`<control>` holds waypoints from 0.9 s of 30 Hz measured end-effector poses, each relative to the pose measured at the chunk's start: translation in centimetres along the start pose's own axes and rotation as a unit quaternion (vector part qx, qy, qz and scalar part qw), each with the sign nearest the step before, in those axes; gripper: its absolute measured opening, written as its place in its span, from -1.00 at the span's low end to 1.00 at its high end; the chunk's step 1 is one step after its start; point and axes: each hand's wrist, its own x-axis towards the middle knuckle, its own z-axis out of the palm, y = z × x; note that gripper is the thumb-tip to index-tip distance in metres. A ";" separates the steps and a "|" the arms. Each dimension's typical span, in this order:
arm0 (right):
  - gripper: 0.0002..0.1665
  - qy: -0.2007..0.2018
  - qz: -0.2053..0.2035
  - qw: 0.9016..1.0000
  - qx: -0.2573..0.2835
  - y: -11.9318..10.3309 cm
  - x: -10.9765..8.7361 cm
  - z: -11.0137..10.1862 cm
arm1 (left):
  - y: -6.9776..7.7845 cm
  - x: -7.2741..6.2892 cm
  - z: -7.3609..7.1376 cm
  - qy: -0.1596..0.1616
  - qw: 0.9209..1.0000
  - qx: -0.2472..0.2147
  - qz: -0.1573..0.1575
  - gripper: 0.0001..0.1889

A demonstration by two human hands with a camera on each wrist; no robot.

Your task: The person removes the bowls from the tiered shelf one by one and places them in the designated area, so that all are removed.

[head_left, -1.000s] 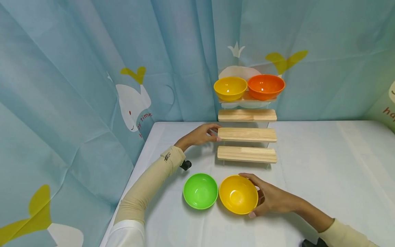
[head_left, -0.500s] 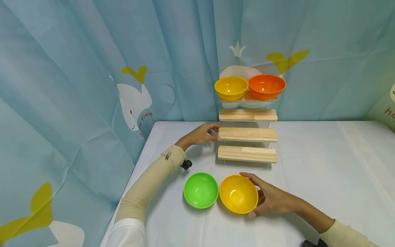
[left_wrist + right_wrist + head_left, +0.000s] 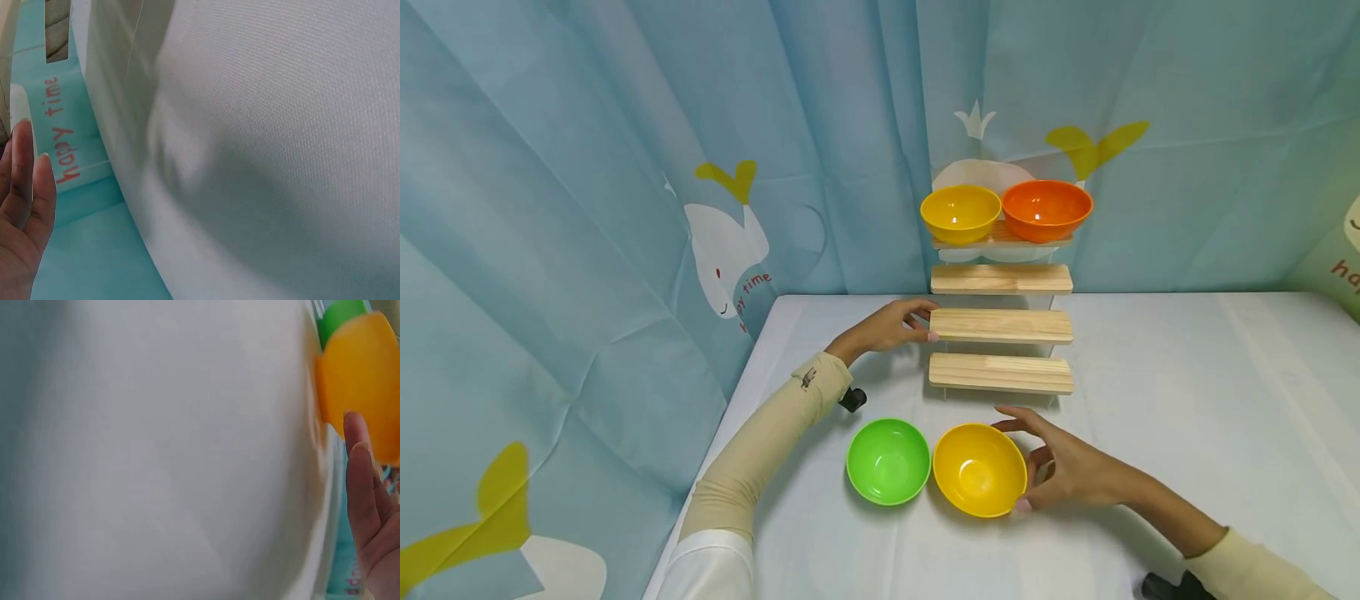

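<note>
My left hand (image 3: 891,327) holds the left end of a board on a stepped wooden display stand (image 3: 1001,325), its thumb and fingertips at the board's edge. On the table a deep yellow bowl (image 3: 979,469) stands upright beside a green bowl (image 3: 888,462). My right hand (image 3: 1071,467) is just right of the yellow bowl, fingers spread and loosened around its side. In the right wrist view its fingertips (image 3: 354,419) overlap the yellow bowl's wall. A lighter yellow bowl (image 3: 961,214) and an orange bowl (image 3: 1047,211) sit together on the stand's top board.
The table has a white cloth (image 3: 1187,400). Behind and to the left hangs a light blue curtain (image 3: 850,125) with whale prints, close behind the stand. The stand's three lower boards are bare. Black wrist devices (image 3: 852,400) sit under both forearms.
My right hand has let go of the deep yellow bowl and moved slightly right, its fingers opening wider. The left hand and all the bowls have stayed in place.
</note>
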 end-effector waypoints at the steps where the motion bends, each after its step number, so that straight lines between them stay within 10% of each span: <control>1: 0.33 0.003 -0.009 1.000 0.003 0.0 0.0 -0.3 | 0.0 0.0 0.0 0.000 1.000 0.000 0.000 -0.34; 27: 0.08 0.181 -0.072 0.977 -0.090 -5.4 -0.4 -11.3 | -0.3 0.0 0.1 0.008 1.000 -0.013 0.008 -0.36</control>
